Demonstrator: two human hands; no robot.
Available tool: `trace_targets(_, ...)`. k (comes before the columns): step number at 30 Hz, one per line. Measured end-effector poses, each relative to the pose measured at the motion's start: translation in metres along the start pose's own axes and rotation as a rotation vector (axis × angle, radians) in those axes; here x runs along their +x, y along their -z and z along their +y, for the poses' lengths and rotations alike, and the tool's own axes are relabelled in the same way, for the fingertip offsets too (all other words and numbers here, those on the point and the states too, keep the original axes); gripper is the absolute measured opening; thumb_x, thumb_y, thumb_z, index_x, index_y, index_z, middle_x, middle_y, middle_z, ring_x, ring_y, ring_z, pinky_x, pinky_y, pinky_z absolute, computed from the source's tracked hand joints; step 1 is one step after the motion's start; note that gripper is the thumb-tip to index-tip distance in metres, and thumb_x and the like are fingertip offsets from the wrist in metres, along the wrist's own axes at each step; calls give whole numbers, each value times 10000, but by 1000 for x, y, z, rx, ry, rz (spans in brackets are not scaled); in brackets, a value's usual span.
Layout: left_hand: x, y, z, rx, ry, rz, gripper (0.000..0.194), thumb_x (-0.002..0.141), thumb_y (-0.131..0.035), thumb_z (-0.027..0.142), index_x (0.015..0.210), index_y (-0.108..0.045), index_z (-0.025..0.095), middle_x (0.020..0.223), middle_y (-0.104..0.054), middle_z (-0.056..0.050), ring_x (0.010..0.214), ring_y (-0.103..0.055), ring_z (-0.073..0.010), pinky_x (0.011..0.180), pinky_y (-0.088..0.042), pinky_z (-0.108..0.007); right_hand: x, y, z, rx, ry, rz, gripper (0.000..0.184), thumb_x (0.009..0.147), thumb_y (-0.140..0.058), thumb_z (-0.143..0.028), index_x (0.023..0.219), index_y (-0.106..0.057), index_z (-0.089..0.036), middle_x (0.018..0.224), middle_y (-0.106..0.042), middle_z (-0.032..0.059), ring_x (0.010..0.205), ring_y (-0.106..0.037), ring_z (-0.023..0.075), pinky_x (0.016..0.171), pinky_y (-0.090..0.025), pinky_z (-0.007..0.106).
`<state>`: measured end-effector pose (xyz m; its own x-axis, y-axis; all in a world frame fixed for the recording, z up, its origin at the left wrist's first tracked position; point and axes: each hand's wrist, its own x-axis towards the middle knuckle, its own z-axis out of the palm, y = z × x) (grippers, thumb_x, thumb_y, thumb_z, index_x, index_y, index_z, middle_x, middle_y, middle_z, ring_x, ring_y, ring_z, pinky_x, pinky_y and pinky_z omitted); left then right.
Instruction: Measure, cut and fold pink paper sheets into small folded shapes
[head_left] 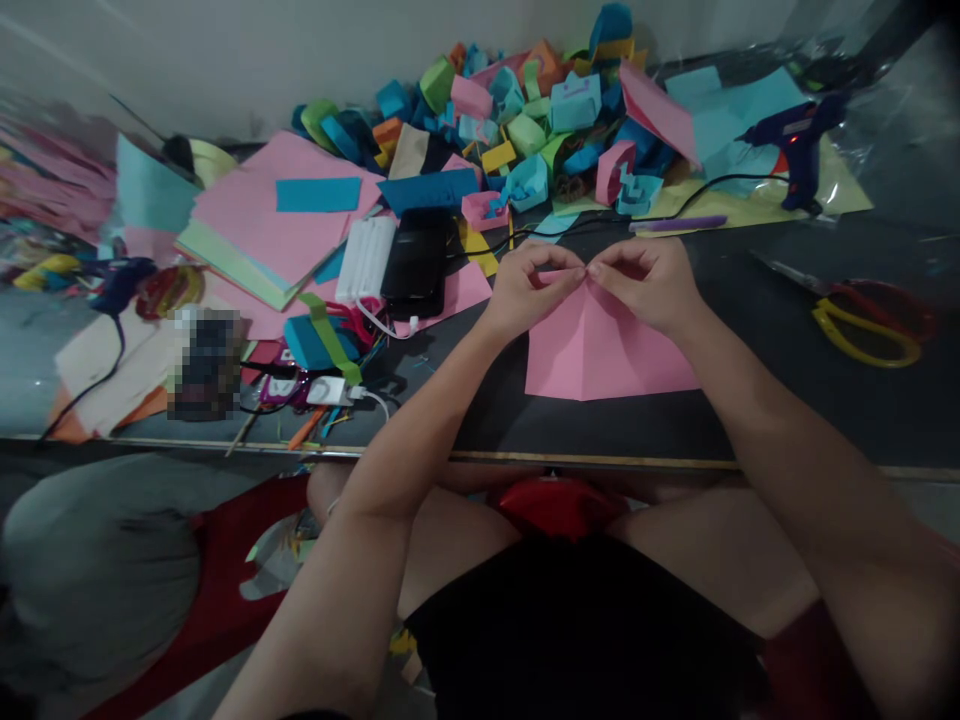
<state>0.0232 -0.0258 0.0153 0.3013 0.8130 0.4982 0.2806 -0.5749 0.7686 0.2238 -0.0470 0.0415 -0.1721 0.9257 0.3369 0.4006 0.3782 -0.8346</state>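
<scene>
A sheet of pink paper [607, 350] lies before me on the dark table, with a crease running down through it. At its top edge, near the crease, my left hand [532, 285] pinches the paper between thumb and fingertips. Right beside it, my right hand [646, 280] pinches the same edge, and the two sets of fingertips almost touch. Both palms and parts of the upper edge are covered by the fingers. Scissors [862, 310] with red and yellow handles rest to the right of my right hand, apart from it.
A heap of folded paper pieces [525, 120] fills the back. At the back right stands a blue glue gun [799, 145], its cord crossing behind my hands. A black phone [416, 262], white power bank [365, 258] and stacked coloured paper [277, 235] lie left. Someone in grey sits at left.
</scene>
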Motion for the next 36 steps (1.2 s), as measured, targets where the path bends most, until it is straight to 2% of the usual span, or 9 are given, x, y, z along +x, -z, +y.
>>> trace_targets(6, -1, -2, -1, 32, -12, 4, 124, 941, -736, 316, 861, -716, 223, 887, -734, -31, 955, -670, -192, 925, -532, -382, -1, -2, -2, 37, -27, 13, 164, 848, -771, -373, 777, -774, -224, 816, -773, 53, 823, -724, 236, 818, -591, 397)
trace_targets(15, -3, -2, -4, 37, -82, 15, 169, 993, -691, 387, 925, -720, 236, 914, -714, -33, 955, -674, -185, 900, -544, -374, 0, -4, -1, 99, -63, 28, 194, 848, -780, -399, 765, -765, -224, 820, -763, 57, 827, -718, 230, 803, -603, 398)
trace_targets(24, -4, -2, -6, 53, -144, 57, 405, 995, -603, 630, 944, -725, 247, 917, -713, -44, 985, -669, -196, 925, -544, -385, -1, -5, -6, 128, -83, 13, 269, 841, -787, -503, 759, -764, -248, 798, -761, 47, 820, -709, 227, 790, -604, 390)
trace_targets(29, -4, -2, -3, 75, -136, 84, 442, 986, -584, 667, 939, -720, 249, 928, -713, -50, 995, -668, -200, 929, -538, -385, 0, -4, -4, 115, -61, 19, 304, 860, -765, -536, 782, -768, -242, 825, -762, 54, 819, -700, 230, 768, -581, 388)
trace_targets(32, -2, -1, -4, 81, -72, 78, 467, 998, -557, 673, 928, -703, 235, 904, -709, -40, 896, -664, -177, 841, -533, -347, 5, 5, 4, -6, -42, -14, 367, 849, -766, -588, 770, -758, -230, 747, -717, 43, 777, -664, 217, 728, -538, 371)
trace_targets(34, 0, 3, -8, 130, 0, 62, 510, 1004, -534, 679, 834, -672, 219, 787, -662, -20, 775, -625, -158, 725, -491, -312, 8, 12, 13, -96, -53, -88, 440, 829, -771, -636, 690, -718, -222, 621, -617, 15, 687, -595, 187, 672, -485, 356)
trace_targets(36, 2, 6, -14, 217, 71, 0, 561, 1000, -537, 671, 687, -593, 209, 632, -547, 7, 653, -545, -143, 620, -402, -302, 10, 17, 22, -139, -92, -173, 529, 827, -740, -695, 605, -659, -222, 541, -500, -12, 605, -498, 154, 616, -424, 343)
